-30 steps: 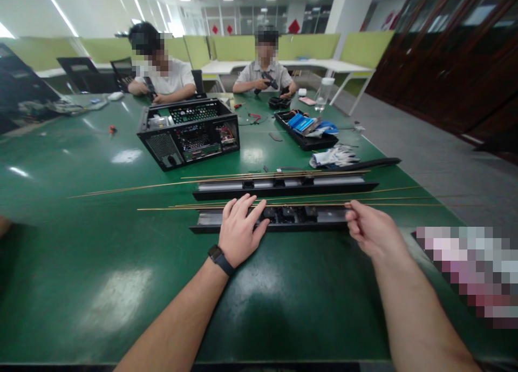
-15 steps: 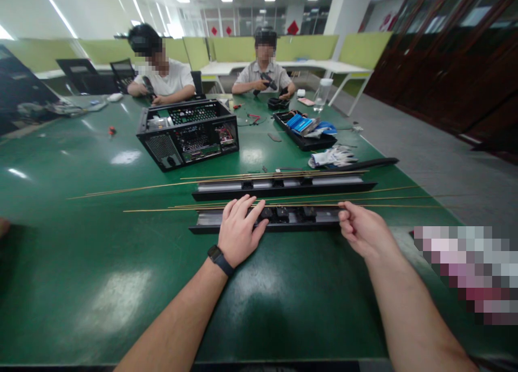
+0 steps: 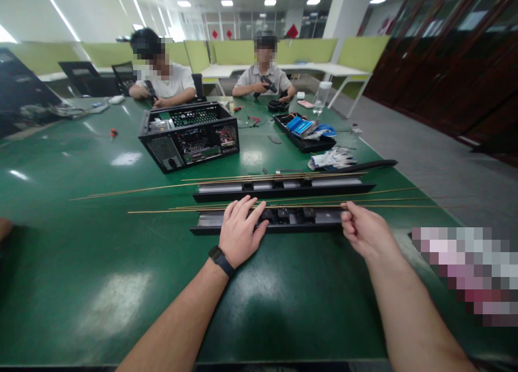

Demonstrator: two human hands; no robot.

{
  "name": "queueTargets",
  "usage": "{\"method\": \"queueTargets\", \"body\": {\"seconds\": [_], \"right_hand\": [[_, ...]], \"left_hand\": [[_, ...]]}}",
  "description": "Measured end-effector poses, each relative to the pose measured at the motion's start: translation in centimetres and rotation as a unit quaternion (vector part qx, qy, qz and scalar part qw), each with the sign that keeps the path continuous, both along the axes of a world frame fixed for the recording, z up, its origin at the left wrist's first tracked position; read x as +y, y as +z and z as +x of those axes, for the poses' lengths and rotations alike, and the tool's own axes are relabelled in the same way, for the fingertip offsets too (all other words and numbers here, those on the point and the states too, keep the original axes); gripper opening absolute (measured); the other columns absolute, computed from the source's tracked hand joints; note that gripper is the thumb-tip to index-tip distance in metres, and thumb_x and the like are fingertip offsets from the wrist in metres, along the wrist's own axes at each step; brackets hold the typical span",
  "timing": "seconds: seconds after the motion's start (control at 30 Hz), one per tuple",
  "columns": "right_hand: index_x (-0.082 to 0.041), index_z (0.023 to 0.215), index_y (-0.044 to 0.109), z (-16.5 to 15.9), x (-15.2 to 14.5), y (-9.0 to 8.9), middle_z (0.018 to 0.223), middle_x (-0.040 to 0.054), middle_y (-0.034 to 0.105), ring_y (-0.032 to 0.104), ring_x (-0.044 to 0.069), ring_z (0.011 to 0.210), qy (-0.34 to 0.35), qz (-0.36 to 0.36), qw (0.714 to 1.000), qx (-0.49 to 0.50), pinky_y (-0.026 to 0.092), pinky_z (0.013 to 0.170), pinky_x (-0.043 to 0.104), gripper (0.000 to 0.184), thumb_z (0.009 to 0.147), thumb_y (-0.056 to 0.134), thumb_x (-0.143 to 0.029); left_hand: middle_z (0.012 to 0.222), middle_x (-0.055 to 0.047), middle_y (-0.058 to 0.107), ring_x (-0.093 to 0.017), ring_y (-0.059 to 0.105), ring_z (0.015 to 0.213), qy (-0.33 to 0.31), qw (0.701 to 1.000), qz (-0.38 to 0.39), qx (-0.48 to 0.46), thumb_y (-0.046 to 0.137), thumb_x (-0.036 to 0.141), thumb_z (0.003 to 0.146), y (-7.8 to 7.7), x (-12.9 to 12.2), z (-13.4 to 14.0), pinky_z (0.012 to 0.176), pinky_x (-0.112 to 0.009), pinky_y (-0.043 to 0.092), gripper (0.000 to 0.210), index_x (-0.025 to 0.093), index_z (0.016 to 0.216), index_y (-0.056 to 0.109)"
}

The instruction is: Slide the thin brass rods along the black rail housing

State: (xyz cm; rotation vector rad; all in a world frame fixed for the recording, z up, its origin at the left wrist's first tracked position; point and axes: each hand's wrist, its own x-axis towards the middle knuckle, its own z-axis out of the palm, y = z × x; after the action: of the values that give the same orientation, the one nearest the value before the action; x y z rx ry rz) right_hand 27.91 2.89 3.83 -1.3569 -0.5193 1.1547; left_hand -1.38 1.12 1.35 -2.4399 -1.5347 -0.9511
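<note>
My left hand (image 3: 240, 229) lies with fingers spread over the left part of the near black rail (image 3: 293, 228), its fingertips reaching the thin brass-coloured rods. Several small black blocks (image 3: 309, 214) sit in this rail's grey channel, some partly covered by my hand. At the rail's right end my right hand (image 3: 366, 230) is closed in a pinch on a thin brass-coloured rod (image 3: 154, 211). That rod runs along the rail's far edge and sticks out past both ends. Just beyond lies a second black rail (image 3: 343, 189), with more rods along its far side.
Farther back on the green table (image 3: 101, 242) are an open computer case (image 3: 188, 137), a black tray (image 3: 311, 144) with blue items, and white gloves (image 3: 334, 159). Two people sit across, handling dark tools. A blurred-out item (image 3: 469, 269) lies at right.
My right hand has shifted very slightly to the right, and the left tip of the near rod too. The view itself has moved a little. My left hand stays on the rail.
</note>
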Motion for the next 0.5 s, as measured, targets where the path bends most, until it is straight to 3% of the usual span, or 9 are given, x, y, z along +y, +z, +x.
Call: {"method": "queueTargets", "body": {"seconds": [0.23, 0.5], "right_hand": [[-0.015, 0.089, 0.062, -1.3, -0.5, -0.1, 0.054, -0.0027, 0.056, 0.035, 0.004, 0.029, 0.087, -0.008, 0.996, -0.005, 0.019, 0.023, 0.014, 0.015, 0.089, 0.067, -0.029], [-0.017, 0.088, 0.060, -0.8, -0.1, -0.2, 0.054, -0.0032, 0.055, 0.036, 0.005, 0.030, 0.011, 0.001, 1.000, 0.004, 0.022, 0.023, 0.014, 0.006, 0.089, 0.062, -0.023]], "left_hand": [[0.139, -0.009, 0.059, -0.027, 0.045, 0.138, -0.003, 1.000, 0.000, -0.002, 0.055, 0.035, 0.095, -0.1, 0.1, 0.1, 0.117, -0.050, 0.030, 0.043, 0.028, 0.138, 0.054], [0.140, -0.008, 0.058, -0.025, 0.043, 0.139, -0.002, 1.000, -0.004, 0.005, 0.054, 0.037, 0.096, -0.1, 0.1, 0.1, 0.118, -0.048, 0.028, 0.043, 0.027, 0.138, 0.053]]}}
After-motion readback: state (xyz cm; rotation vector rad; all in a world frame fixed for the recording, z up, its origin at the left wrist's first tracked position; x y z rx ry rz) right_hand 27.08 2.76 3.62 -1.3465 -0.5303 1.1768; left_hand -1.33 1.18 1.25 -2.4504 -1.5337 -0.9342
